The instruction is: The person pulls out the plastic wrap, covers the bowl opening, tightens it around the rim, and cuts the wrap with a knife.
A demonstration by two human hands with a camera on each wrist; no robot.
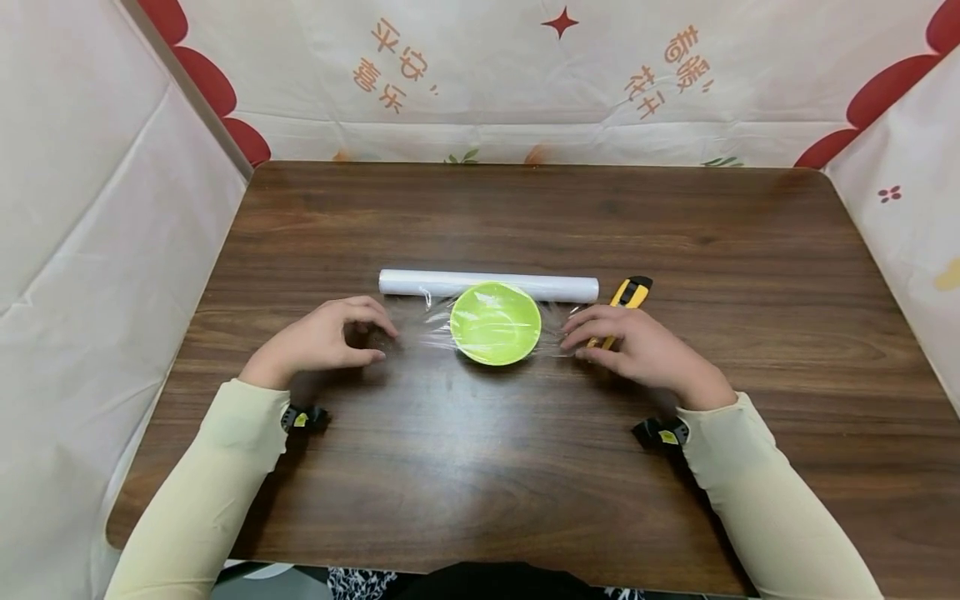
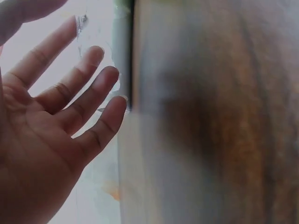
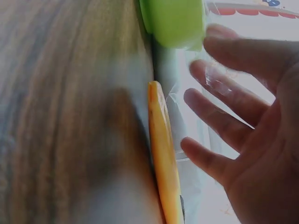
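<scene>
A lime-green bowl (image 1: 496, 325) stands at the middle of the table with clear plastic wrap (image 1: 437, 327) stretched over its top and out past both sides. To its left is my left hand (image 1: 330, 337), fingers apart and softly bent, with fingertips close to the wrap's left end. My right hand (image 1: 630, 346) hovers at the right end, thumb and fingers spread. In the right wrist view, a bit of shiny film lies against one finger (image 3: 229, 91). Beneath that hand lies a yellow and black utility knife (image 1: 628, 296), partly covered by it in the head view.
Behind the bowl, a white roll (image 1: 555, 288) lies lengthwise across the brown wooden table (image 1: 480, 467). Pale printed cloth (image 1: 487, 75) hangs at the back and both sides. Dark straps with small cameras (image 1: 303, 418) sit at both wrists.
</scene>
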